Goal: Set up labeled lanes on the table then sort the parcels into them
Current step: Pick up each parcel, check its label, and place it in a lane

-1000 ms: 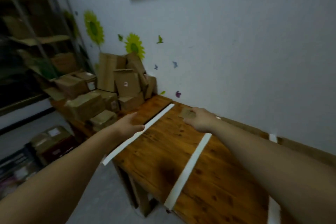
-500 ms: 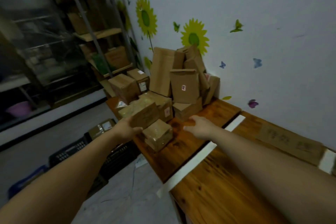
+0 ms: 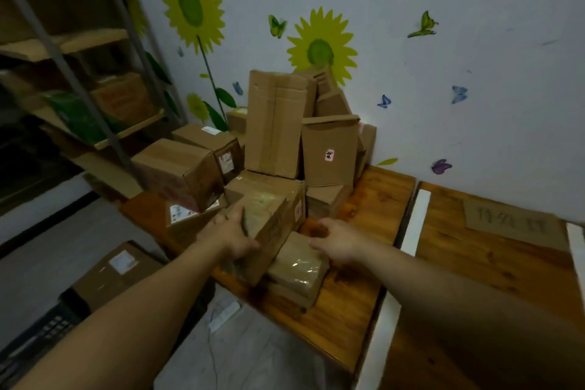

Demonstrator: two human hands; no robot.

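A heap of brown cardboard parcels fills the far left end of the wooden table. My left hand grips the left side of a taped parcel at the front of the heap. My right hand hovers with loosely curled fingers just right of that parcel, over a small flat parcel lying on the table. A white tape strip marks a lane edge to the right. A cardboard label with handwritten characters lies against the wall in that lane.
A second white strip shows at the right edge. Left of the table stand metal shelves with boxes. On the floor sit a cardboard box and a dark crate. The wall behind carries sunflower and butterfly stickers.
My view swung left from the taped lanes to the parcel heap. Both hands moved to the front of the heap, and my left hand took hold of the taped parcel.
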